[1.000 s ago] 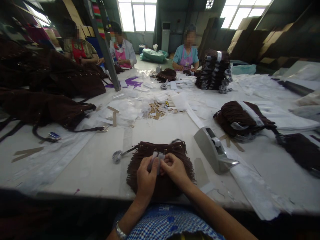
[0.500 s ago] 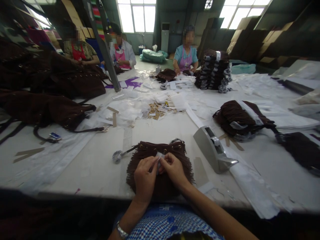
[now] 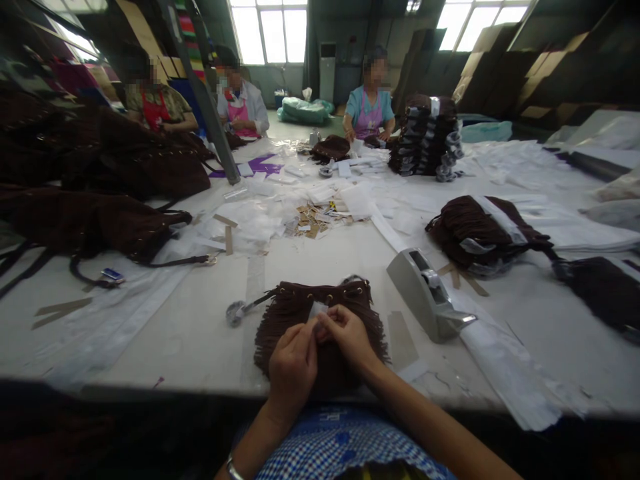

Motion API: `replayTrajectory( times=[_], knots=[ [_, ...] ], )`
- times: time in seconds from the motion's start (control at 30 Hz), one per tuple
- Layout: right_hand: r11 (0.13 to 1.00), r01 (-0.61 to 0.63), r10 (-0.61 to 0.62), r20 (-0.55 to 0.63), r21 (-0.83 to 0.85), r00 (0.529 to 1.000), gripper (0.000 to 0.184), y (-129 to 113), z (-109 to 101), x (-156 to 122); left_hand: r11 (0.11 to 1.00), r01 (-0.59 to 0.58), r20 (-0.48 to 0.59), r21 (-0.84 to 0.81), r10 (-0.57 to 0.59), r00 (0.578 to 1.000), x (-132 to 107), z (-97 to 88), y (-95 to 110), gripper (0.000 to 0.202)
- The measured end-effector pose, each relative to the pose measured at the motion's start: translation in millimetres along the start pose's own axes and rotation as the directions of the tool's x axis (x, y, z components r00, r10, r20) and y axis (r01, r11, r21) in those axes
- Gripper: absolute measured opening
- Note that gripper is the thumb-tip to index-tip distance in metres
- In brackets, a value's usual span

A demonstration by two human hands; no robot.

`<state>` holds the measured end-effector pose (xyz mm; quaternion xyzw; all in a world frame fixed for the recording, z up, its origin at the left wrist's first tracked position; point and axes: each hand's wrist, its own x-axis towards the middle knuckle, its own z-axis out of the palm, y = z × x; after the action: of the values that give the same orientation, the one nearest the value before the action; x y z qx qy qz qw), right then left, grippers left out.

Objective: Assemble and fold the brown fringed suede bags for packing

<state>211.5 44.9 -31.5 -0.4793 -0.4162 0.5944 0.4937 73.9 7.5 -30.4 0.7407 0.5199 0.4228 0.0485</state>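
A dark brown fringed bag (image 3: 345, 293) with brass eyelets lies flat at the table's front edge. Over its middle, a small piece of whitish wrapping (image 3: 317, 309) stands up between my fingers. My left hand (image 3: 294, 360) is closed in a pinch at the wrapping's lower end. Fingertips touching it, my right hand (image 3: 351, 339) pinches the same spot from the other side. What lies inside the wrapping is hidden by the fingers. A strap end wrapped in clear plastic (image 3: 235, 313) sticks out left of the bag.
A grey tape dispenser (image 3: 425, 297) stands right of the bag. Banded brown bags (image 3: 480, 233) lie beyond it, and a tall stack (image 3: 425, 137) stands farther back. Unwrapped brown bags (image 3: 100, 220) cover the left. Scraps (image 3: 315, 220) litter the centre. Several people work across the table.
The fingers of both hands have shifted slightly on the wrapping, and my left fingers are more curled. The bag stays in place.
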Motion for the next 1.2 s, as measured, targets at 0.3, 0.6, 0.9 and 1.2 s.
replayTrajectory(
  times=[0.3, 0.6, 0.9, 1.2],
  knots=[
    [0.988, -0.082, 0.078, 0.037, 0.133, 0.996, 0.038, -12.7, -2.5, -0.6, 0.682, 0.561, 0.22, -0.469, -0.525, 0.822, 22.8, -13.5, -7.6, 0.037],
    [0.993, 0.016, -0.003, 0.12, -0.113, 0.993, 0.036, -25.0, -5.0, -4.8, 0.304, 0.756, 0.55, -0.58, -0.538, 0.639, 25.9, -4.2, -2.7, 0.05],
    [0.594, 0.117, -0.57, -0.313, -0.796, 0.76, 0.026, -93.6, -168.9, -36.5, 0.245, 0.804, 0.569, -0.542, -0.596, 0.566, 18.4, 3.4, -15.8, 0.054],
    [0.936, -0.123, -0.049, -0.465, -0.331, 0.884, 0.046, -91.0, -239.0, -38.2, 0.22, 0.812, 0.596, -0.541, -0.581, 0.554, 14.4, 6.8, -21.5, 0.056]
  ],
)
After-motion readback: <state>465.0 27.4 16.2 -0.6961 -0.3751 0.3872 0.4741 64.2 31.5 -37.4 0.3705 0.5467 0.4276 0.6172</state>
